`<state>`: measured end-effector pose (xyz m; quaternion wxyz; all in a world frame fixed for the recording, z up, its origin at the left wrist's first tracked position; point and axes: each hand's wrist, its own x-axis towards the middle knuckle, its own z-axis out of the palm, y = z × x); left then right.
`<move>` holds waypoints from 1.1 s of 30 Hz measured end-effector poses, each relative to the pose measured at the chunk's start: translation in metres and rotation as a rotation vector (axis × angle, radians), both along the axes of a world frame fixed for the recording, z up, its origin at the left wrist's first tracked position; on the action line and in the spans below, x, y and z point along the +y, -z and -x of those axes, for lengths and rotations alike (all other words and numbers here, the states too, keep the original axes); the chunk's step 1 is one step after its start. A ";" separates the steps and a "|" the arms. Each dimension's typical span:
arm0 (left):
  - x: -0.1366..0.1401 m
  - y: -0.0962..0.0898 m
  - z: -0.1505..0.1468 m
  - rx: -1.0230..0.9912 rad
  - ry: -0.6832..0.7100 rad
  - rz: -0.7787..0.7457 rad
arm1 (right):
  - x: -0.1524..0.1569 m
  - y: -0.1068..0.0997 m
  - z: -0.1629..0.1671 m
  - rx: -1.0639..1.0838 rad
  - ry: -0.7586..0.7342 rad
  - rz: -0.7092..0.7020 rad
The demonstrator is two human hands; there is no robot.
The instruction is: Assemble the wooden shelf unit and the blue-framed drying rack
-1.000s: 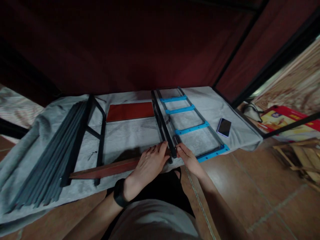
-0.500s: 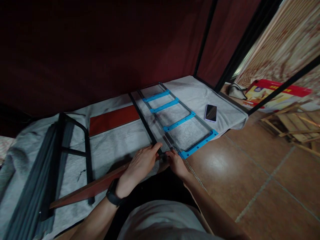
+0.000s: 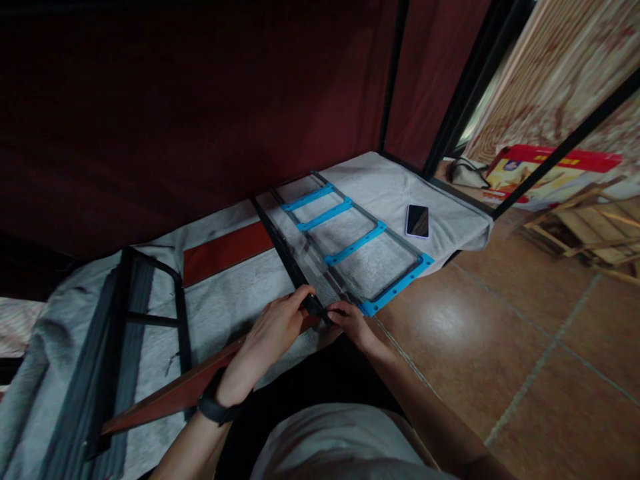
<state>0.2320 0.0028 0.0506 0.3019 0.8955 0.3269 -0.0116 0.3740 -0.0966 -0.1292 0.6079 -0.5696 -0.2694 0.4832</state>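
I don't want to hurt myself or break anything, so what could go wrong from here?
Pinched fingers: your left hand and right hand are close together at the near end of the black bar, so a sudden slip might nip them. A knock: the blue-barred frame lies right beside your right hand, its near end by the edge of the grey cloth, so a bump could perhaps push it off.

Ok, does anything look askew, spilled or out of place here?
Nothing looks spilled or damaged. The phone seems out of place: it lies on the grey cloth, right of the blue-barred frame, away from the black bar that the left hand grips.
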 end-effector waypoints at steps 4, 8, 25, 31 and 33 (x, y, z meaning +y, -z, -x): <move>0.002 -0.006 0.003 -0.006 -0.028 0.008 | 0.000 -0.002 0.006 0.078 0.019 0.015; 0.003 -0.010 0.004 -0.016 -0.061 0.023 | 0.004 0.000 0.013 0.057 0.043 0.018; 0.011 -0.012 0.012 -0.118 -0.090 0.088 | 0.014 0.006 0.060 -0.136 0.281 0.052; 0.011 -0.012 0.015 -0.152 -0.107 0.050 | 0.012 0.004 0.048 0.034 0.171 0.032; 0.011 -0.013 0.015 -0.148 -0.100 0.039 | 0.009 0.000 0.045 0.112 0.162 0.015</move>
